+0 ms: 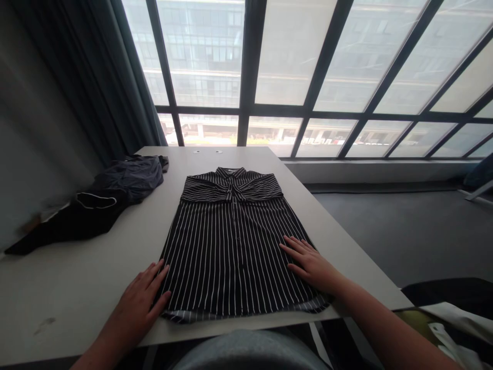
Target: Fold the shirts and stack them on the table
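Evenly, two hands lie flat on a striped shirt

Plainly spread, the shirt rests front side up near the middle of the table, its collar pointing toward the window and its hem close to the near edge. It is black with thin white stripes, and its sleeves are folded inward across the chest, meeting at the row of buttons.

The left hand touches the shirt's left side near the hem, fingers loosely extended and gripping nothing. The right hand rests on the opposite side, a little farther up, its fingers likewise relaxed, fanned out and free of any hold.

Farther left on the table, well apart from the shirt, a grey-blue garment lies crumpled against a black garment with a pale trim line. A dark curtain hangs behind them. At the lower right, beside the table, sits a heap of fabrics, partly cut off by the frame.
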`<state>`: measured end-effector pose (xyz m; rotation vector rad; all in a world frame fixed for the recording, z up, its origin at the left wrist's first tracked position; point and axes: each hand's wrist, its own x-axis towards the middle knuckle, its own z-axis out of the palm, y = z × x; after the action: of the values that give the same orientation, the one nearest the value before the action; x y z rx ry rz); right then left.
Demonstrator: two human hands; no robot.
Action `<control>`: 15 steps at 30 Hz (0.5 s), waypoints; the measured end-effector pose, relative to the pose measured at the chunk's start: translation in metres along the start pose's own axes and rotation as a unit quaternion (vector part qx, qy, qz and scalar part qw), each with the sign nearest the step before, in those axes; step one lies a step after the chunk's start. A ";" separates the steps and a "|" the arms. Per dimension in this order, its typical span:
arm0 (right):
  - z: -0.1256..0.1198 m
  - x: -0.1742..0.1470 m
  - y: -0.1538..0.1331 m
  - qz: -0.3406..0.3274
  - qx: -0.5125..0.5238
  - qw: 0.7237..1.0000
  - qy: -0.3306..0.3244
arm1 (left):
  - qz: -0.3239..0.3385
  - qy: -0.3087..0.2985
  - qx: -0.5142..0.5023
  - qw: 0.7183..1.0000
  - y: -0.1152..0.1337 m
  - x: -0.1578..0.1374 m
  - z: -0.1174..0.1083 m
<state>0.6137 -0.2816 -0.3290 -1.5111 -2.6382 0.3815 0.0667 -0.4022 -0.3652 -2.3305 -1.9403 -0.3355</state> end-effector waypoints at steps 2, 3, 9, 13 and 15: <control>-0.004 0.002 0.001 0.000 0.006 1.000 -0.009 | -0.025 0.021 -0.008 0.999 0.003 -0.001 -0.004; -0.007 0.003 0.001 0.000 0.008 1.000 -0.014 | -0.037 0.029 -0.013 0.999 0.005 -0.002 -0.006; -0.035 0.020 -0.011 0.005 0.007 1.000 -0.030 | -0.166 0.036 0.025 0.985 0.021 -0.010 -0.025; -0.044 0.036 -0.013 0.018 -0.019 1.000 -0.015 | -0.197 0.026 0.022 0.980 0.024 -0.012 -0.031; -0.045 0.042 -0.006 0.040 -0.033 0.999 -0.012 | -0.189 0.031 0.008 0.981 0.023 -0.012 -0.031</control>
<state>0.5960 -0.2409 -0.2866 -1.6462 -2.6386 0.3221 0.0842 -0.4249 -0.3363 -1.9043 -2.3373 -0.4112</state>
